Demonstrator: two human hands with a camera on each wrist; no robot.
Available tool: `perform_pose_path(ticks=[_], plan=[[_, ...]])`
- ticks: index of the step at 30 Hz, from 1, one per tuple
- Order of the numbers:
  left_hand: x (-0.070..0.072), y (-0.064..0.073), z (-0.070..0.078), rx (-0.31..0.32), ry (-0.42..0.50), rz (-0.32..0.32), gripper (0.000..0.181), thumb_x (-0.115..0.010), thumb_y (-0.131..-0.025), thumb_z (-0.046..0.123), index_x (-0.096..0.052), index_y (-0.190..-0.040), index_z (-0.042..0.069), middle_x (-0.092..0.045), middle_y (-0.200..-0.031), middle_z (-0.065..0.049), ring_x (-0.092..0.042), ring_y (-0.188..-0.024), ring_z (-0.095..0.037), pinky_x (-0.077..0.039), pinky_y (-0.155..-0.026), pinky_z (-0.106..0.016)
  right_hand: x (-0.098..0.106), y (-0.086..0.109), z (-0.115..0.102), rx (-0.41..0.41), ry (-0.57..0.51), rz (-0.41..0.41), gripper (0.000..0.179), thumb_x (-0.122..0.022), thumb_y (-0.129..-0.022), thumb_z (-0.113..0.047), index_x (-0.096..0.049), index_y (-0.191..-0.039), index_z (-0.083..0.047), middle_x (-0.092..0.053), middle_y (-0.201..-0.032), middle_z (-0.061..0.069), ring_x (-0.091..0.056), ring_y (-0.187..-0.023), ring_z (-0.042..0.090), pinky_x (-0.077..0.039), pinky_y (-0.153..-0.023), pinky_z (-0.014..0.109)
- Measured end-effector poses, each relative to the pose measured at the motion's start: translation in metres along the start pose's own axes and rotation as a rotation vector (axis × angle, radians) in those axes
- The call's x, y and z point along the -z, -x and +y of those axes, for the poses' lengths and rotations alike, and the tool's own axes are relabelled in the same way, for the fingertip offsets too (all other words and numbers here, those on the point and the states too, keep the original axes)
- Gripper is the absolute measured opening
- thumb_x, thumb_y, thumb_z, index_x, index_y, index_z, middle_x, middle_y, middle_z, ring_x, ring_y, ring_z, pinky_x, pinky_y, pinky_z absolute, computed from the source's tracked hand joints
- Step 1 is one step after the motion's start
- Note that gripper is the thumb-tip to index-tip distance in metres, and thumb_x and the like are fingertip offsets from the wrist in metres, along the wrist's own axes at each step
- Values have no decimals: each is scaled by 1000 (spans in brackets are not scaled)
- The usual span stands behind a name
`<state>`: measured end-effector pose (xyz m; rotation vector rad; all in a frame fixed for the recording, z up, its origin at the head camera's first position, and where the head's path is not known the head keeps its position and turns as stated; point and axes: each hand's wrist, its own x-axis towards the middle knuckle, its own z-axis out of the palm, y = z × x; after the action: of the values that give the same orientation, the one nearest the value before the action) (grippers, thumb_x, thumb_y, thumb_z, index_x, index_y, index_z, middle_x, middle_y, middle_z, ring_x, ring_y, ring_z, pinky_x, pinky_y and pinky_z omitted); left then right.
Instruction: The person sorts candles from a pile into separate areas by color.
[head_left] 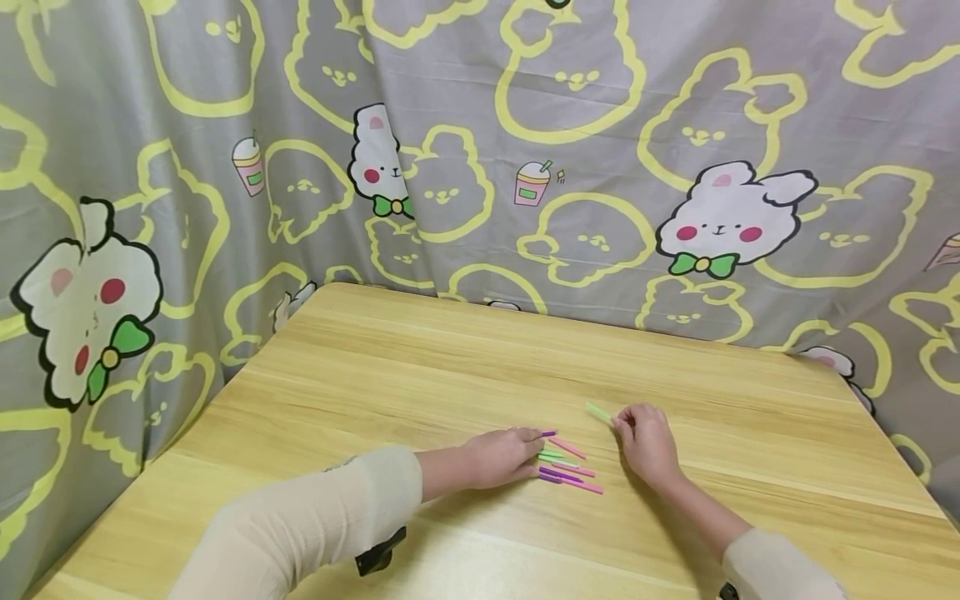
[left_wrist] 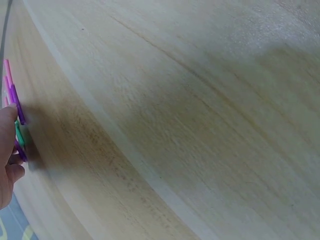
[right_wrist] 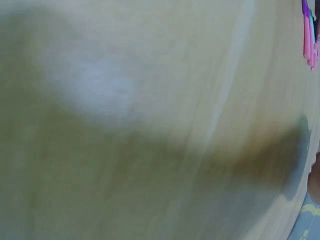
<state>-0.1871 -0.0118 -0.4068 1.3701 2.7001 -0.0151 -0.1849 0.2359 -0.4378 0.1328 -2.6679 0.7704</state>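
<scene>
My left hand rests on the table over the near ends of several thin pink, green and purple straw-like sticks. Its fingers touch them and hide their left ends, while the other ends fan out to the right. In the left wrist view, fingertips lie right at the sticks. To the right of the bunch, my right hand pinches one light green straw-like stick by its end, between thumb and fingers. That stick points up and left, apart from the others.
The wooden table has a light, striped grain. Behind it and along its left side hangs a grey curtain with yellow outlines and cartoon animals. Pale sleeves cover both forearms. A black wrist strap shows below the left sleeve.
</scene>
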Motion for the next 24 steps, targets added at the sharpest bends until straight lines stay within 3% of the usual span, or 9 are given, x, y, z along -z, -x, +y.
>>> perform_pose_path(ticks=[13, 24], plan=[[-2, 0, 0, 4, 16, 16, 48, -49, -95, 33, -47, -135, 5, -45, -141, -10, -45, -130, -20, -40, -107, -28, 2, -18, 14, -52, 4, 7, 13, -57, -89, -4, -60, -84, 7, -57, -81, 18, -48, -79, 28, -38, -63, 29], [-1, 0, 0, 8, 23, 11, 48, -49, -96, 33, -47, -135, 5, -45, -142, -10, -44, -131, -20, -40, -107, -28, 6, -22, 19, -126, 24, -67, 13, -55, -91, -5, -58, -86, 7, -56, -82, 18, -47, -83, 31, -38, -66, 33]])
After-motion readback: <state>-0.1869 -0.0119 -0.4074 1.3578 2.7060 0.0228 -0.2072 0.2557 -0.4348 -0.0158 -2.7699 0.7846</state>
